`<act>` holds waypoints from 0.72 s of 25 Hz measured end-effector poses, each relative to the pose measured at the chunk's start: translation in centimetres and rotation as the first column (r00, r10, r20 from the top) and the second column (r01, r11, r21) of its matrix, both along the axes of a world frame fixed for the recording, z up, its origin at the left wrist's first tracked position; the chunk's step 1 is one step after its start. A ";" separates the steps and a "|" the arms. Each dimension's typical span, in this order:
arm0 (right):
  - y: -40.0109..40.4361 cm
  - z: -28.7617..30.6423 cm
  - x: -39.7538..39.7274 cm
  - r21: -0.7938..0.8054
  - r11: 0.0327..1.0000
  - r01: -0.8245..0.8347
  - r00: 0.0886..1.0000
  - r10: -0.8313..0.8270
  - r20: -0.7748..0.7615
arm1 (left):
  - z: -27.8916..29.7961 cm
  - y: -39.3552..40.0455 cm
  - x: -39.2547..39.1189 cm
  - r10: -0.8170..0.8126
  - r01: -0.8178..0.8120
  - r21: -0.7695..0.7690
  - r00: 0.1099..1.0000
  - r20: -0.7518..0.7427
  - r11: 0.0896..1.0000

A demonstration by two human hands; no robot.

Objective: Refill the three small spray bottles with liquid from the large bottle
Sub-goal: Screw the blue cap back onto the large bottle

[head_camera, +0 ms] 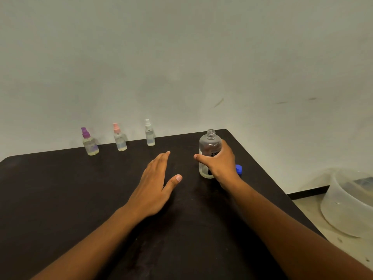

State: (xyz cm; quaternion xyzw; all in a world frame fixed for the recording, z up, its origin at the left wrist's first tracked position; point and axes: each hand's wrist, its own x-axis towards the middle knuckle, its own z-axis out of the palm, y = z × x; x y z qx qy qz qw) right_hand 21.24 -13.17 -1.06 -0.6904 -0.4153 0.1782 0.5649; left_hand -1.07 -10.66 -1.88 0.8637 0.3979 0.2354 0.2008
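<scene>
Head view, looking down on a dark table set against a pale wall. The right hand is grasping the large bottle, its fingers and thumb curling round the labelled middle; the bottle is standing upright on the table near the far right corner, its threaded neck uncapped. A blue cap is lying on the table just beside the right hand, partly hidden behind it. The left hand is lying released, fingers straight and together, thumb spread, low over the table's middle and holding nothing; whether it is touching the surface cannot be told. Three small spray bottles are standing upright in a row along the far edge, well apart from both hands: a purple-topped bottle at left, a pink-topped bottle in the middle, a white-topped bottle at right. A translucent tub is sitting on the floor beyond the table's right edge.
</scene>
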 end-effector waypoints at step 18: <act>-17.6 5.5 3.1 0.037 0.998 0.047 0.995 -0.050 0.081 | 3.4 -8.7 5.6 -0.031 0.035 0.074 0.998 -0.059 0.997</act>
